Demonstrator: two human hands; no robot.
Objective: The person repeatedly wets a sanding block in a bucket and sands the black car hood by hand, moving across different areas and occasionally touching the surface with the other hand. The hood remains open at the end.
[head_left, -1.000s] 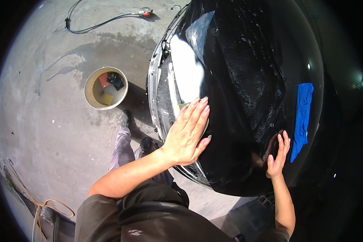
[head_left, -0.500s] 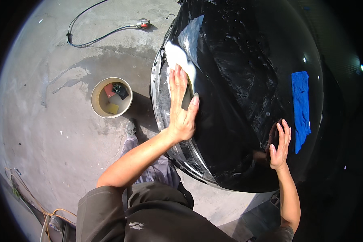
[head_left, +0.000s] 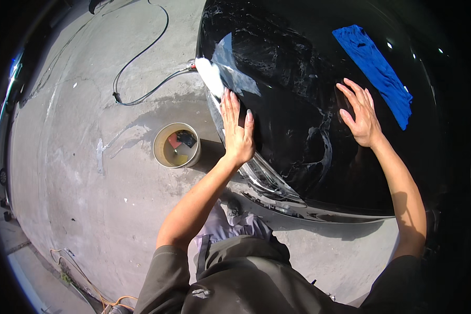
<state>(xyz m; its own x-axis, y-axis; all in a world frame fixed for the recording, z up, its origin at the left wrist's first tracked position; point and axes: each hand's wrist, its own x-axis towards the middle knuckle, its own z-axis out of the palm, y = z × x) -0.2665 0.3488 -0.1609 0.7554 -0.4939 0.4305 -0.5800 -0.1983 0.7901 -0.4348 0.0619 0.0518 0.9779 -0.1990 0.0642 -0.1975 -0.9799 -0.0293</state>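
Note:
My left hand [head_left: 237, 128] lies flat along the edge of a glossy black car body panel [head_left: 293, 141], fingers stretched out. Its fingertips reach the lower end of a bright white patch [head_left: 210, 76], beside a bluish-grey patch [head_left: 238, 78]. Below that palm runs a clear headlight [head_left: 269, 178]. Over the panel's right part, my right hand [head_left: 362, 116] has its fingers spread with nothing in them; whether it touches the surface I cannot tell. Just beyond it lies a folded blue cloth [head_left: 374, 73]. Whitish smears mark the black panel.
A pale bucket [head_left: 159, 153] stands on the concrete floor left of the car, with red, dark and yellow pads inside. A black hose [head_left: 136, 63] curls across the floor to a red-and-silver fitting [head_left: 192, 65]. Orange cords [head_left: 110, 302] lie at lower left.
The whole view has shifted and turned. My right hand has moved farther up the panel, alongside the blue cloth. My left hand remains near the white patch, its fingertips now nearer the patch's lower end.

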